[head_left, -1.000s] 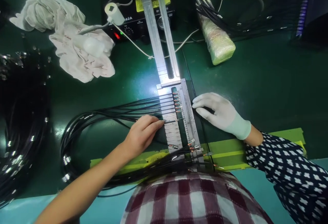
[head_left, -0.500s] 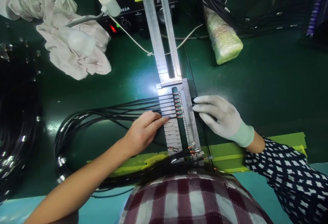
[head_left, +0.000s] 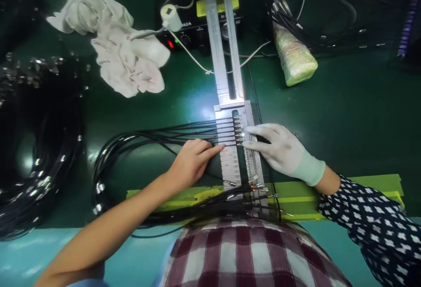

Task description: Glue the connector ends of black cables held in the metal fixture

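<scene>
Left hand [head_left: 195,164]: bare, at the left edge of the grooved metal fixture [head_left: 230,166]; the tips of its fingers [head_left: 218,148] were close together beside the nearest seated cable, and whether they gripped it could not be told.
Right hand [head_left: 284,153]: in a white glove, on the opposite side; its fingers [head_left: 259,146] were parted, two tips reaching over the fixture's right rail to the connectors [head_left: 238,131], with nothing visibly gripped between them.
Black cables [head_left: 164,134]: side by side across the fixture's upper grooves, connectors in a row, lengths looped leftward over the green counter [head_left: 345,116].
Loose cables [head_left: 210,206]: bunched across the fixture's near end.
Cable pile [head_left: 49,147]: dark, well left of the fixture.
Controller box [head_left: 184,39]: black, a red light on, partly behind the fixture's far end.
White cloth [head_left: 141,63]: crumpled, left of the box.
Wrapped block [head_left: 301,70]: pale green under clear film, right of the fixture's far end.
Tape [head_left: 305,193]: yellow-green, along the counter's near edge.
</scene>
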Action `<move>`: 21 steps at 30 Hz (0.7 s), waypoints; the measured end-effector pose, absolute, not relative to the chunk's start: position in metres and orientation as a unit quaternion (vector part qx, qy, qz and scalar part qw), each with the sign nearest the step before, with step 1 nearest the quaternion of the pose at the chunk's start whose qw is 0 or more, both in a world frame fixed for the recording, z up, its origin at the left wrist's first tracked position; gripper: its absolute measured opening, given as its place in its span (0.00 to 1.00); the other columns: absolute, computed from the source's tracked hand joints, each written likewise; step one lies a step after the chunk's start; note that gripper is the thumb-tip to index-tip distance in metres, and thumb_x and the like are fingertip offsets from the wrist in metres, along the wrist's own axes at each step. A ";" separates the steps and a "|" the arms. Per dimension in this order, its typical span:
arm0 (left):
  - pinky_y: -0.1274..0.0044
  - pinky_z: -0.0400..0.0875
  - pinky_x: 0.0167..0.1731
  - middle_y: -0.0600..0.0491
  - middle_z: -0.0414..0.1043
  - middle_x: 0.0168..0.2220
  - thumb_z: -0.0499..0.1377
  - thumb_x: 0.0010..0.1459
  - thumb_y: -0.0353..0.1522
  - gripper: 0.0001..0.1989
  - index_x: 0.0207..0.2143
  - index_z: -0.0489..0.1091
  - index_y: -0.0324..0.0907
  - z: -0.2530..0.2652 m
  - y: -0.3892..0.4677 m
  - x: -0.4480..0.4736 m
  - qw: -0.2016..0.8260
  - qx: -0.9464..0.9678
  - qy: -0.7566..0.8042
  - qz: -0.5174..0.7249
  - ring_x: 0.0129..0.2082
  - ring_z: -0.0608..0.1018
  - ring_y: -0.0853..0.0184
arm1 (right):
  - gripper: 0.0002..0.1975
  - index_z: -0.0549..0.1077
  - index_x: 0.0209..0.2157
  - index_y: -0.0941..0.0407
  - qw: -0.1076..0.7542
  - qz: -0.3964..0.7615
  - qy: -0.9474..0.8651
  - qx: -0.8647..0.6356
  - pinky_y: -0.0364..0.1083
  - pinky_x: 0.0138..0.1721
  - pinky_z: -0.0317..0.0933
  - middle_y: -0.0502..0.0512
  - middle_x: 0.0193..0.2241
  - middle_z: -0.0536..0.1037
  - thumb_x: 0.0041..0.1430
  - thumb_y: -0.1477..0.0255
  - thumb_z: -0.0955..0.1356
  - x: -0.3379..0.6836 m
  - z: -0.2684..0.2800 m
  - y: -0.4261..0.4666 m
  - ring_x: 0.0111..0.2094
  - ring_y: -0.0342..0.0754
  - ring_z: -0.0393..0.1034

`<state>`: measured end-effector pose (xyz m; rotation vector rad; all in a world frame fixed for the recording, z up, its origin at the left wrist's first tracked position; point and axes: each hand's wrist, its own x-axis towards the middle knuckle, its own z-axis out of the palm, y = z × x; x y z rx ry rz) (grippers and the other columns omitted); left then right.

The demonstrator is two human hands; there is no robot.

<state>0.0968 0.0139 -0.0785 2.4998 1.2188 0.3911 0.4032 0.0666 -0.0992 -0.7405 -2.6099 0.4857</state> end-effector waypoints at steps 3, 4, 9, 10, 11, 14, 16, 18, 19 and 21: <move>0.75 0.68 0.42 0.51 0.76 0.42 0.52 0.67 0.28 0.14 0.54 0.67 0.42 -0.067 0.014 0.073 0.254 0.819 0.475 0.199 0.40 0.76 0.69 | 0.22 0.68 0.57 0.54 0.209 0.203 -0.912 -0.288 0.62 0.51 0.64 0.63 0.60 0.66 0.62 0.81 0.61 0.407 -0.098 0.061 0.55 0.61 0.65; 0.75 0.68 0.43 0.51 0.76 0.42 0.53 0.67 0.28 0.11 0.50 0.69 0.42 -0.065 0.011 0.063 0.250 0.811 0.487 0.206 0.41 0.76 0.69 | 0.22 0.68 0.57 0.53 0.211 0.210 -0.907 -0.297 0.62 0.51 0.65 0.63 0.60 0.67 0.63 0.81 0.60 0.409 -0.098 0.060 0.54 0.60 0.66; 0.72 0.65 0.41 0.49 0.76 0.40 0.56 0.65 0.28 0.08 0.45 0.71 0.41 -0.069 -0.008 0.032 0.121 0.852 0.489 0.141 0.40 0.75 0.65 | 0.18 0.70 0.54 0.53 0.229 0.234 -0.897 -0.298 0.61 0.50 0.66 0.62 0.58 0.68 0.67 0.78 0.60 0.410 -0.097 0.061 0.54 0.59 0.68; 0.72 0.65 0.40 0.49 0.76 0.40 0.56 0.65 0.28 0.08 0.46 0.71 0.41 -0.073 -0.010 0.031 0.090 0.854 0.493 0.139 0.40 0.74 0.65 | 0.17 0.70 0.54 0.53 0.232 0.238 -0.895 -0.298 0.61 0.51 0.66 0.62 0.58 0.69 0.67 0.78 0.60 0.409 -0.097 0.062 0.54 0.59 0.68; 0.72 0.64 0.38 0.48 0.76 0.40 0.56 0.65 0.28 0.09 0.46 0.71 0.40 -0.077 -0.010 0.030 0.060 0.855 0.495 0.141 0.39 0.74 0.65 | 0.17 0.71 0.53 0.53 0.233 0.240 -0.893 -0.300 0.60 0.51 0.65 0.61 0.58 0.69 0.68 0.77 0.59 0.409 -0.097 0.062 0.54 0.59 0.68; 0.73 0.64 0.35 0.48 0.76 0.38 0.55 0.65 0.28 0.09 0.46 0.72 0.39 -0.088 -0.004 0.032 -0.015 0.866 0.481 0.138 0.37 0.73 0.65 | 0.16 0.71 0.53 0.54 0.233 0.237 -0.892 -0.305 0.60 0.52 0.66 0.61 0.57 0.69 0.68 0.77 0.60 0.408 -0.097 0.063 0.54 0.59 0.68; 0.73 0.63 0.35 0.48 0.76 0.38 0.55 0.65 0.27 0.08 0.45 0.72 0.39 -0.093 0.001 0.033 -0.047 0.874 0.464 0.137 0.36 0.73 0.65 | 0.16 0.71 0.53 0.54 0.230 0.236 -0.893 -0.307 0.61 0.52 0.66 0.61 0.58 0.69 0.69 0.76 0.60 0.408 -0.096 0.063 0.54 0.59 0.68; 0.73 0.64 0.35 0.48 0.76 0.37 0.54 0.65 0.26 0.09 0.45 0.72 0.39 -0.097 0.005 0.031 -0.061 0.882 0.445 0.139 0.36 0.74 0.65 | 0.16 0.71 0.53 0.54 0.228 0.235 -0.894 -0.307 0.61 0.52 0.66 0.61 0.58 0.69 0.69 0.76 0.60 0.408 -0.096 0.063 0.55 0.59 0.68; 0.73 0.64 0.35 0.48 0.76 0.37 0.54 0.65 0.26 0.10 0.46 0.71 0.39 -0.098 0.005 0.030 -0.062 0.887 0.435 0.142 0.37 0.74 0.65 | 0.16 0.71 0.53 0.53 0.226 0.235 -0.894 -0.307 0.61 0.52 0.66 0.61 0.58 0.69 0.69 0.76 0.60 0.408 -0.096 0.063 0.55 0.59 0.67; 0.73 0.65 0.36 0.48 0.76 0.37 0.53 0.65 0.25 0.12 0.48 0.71 0.39 -0.100 0.006 0.029 -0.057 0.895 0.416 0.149 0.37 0.74 0.65 | 0.16 0.71 0.53 0.53 0.223 0.236 -0.894 -0.309 0.61 0.52 0.66 0.60 0.58 0.69 0.69 0.76 0.60 0.409 -0.097 0.063 0.55 0.59 0.67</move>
